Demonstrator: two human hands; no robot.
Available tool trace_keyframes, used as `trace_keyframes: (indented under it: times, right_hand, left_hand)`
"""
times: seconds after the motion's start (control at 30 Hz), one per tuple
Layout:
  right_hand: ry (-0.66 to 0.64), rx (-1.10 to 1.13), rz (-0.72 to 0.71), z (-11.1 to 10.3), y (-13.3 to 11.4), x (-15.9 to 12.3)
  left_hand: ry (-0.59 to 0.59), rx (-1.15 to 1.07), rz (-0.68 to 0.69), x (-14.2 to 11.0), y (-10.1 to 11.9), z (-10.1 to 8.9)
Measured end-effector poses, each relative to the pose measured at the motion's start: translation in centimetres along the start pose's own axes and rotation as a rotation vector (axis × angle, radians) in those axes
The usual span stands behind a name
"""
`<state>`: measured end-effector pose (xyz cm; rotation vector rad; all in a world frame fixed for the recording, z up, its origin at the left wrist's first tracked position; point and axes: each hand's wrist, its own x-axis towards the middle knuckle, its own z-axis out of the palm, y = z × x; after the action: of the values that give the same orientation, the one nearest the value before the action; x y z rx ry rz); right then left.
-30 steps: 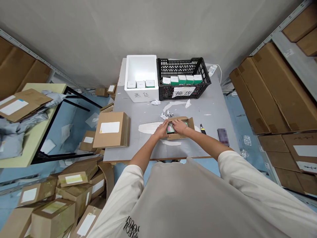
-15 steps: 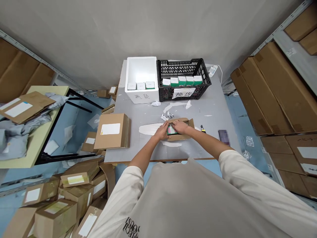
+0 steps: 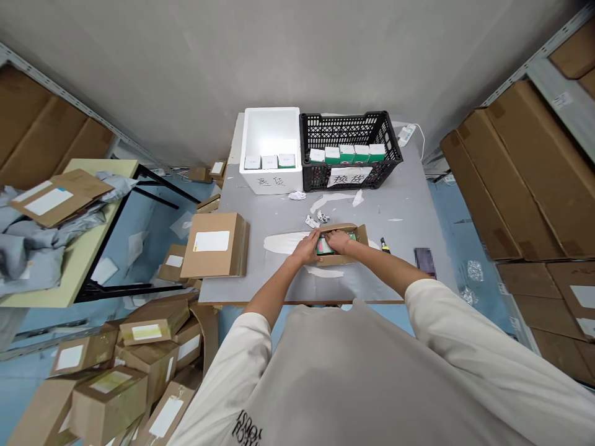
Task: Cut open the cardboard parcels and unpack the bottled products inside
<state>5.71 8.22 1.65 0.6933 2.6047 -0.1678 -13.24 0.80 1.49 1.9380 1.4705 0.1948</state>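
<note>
A small open cardboard box [image 3: 331,260] lies near the front middle of the table, flaps up. Inside it is a small green box [image 3: 324,245] with a pink patch, partly covered by my hands. My left hand [image 3: 306,248] is closed round the cardboard box's left end. From the right, my right hand [image 3: 338,241] reaches into the cardboard box, its fingers bent over the green box; the fingertips are partly hidden. Just right of the cardboard box lies a yellow-and-black utility knife [image 3: 385,245].
Behind stand a white foam box [image 3: 274,184] and a black crate [image 3: 390,162], each with small green-and-white boxes. A closed carton [image 3: 211,260] sits at left, crumpled paper [image 3: 312,221] behind my hands, a dark pixelated object [image 3: 424,261] at right. Cartons [image 3: 109,396] pile on the floor.
The whole view has shifted slightly. My right hand's fingers have moved a little further into the cardboard box, over the green box. My left hand keeps its place at the left end.
</note>
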Motion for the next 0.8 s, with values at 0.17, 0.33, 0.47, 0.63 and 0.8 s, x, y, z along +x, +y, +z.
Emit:
trace_keyframes:
  times: [0.17, 0.33, 0.47, 0.63, 0.8]
  right_hand:
    - [0.012, 0.033, -0.023, -0.1, 0.4, 0.0]
    - [-0.048, 0.104, -0.062, -1.2, 2.0, -1.0]
    - [-0.044, 0.197, -0.054, -2.4, 2.7, -2.6]
    - [0.066, 0.360, -0.038, -2.9, 3.2, -4.8]
    - [0.172, 0.495, -0.005, -1.9, 3.6, -6.3]
  left_hand:
    - [0.002, 0.037, -0.012, 0.0, 0.1, -0.1]
    - [0.007, 0.052, -0.038, 0.0, 0.3, -0.2]
    - [0.032, 0.021, -0.035, -0.1, 0.2, 0.0]
    - [0.073, -0.044, -0.009, 0.0, -0.6, 0.6]
    - [0.073, -0.082, 0.002, 0.3, -1.0, 0.8]
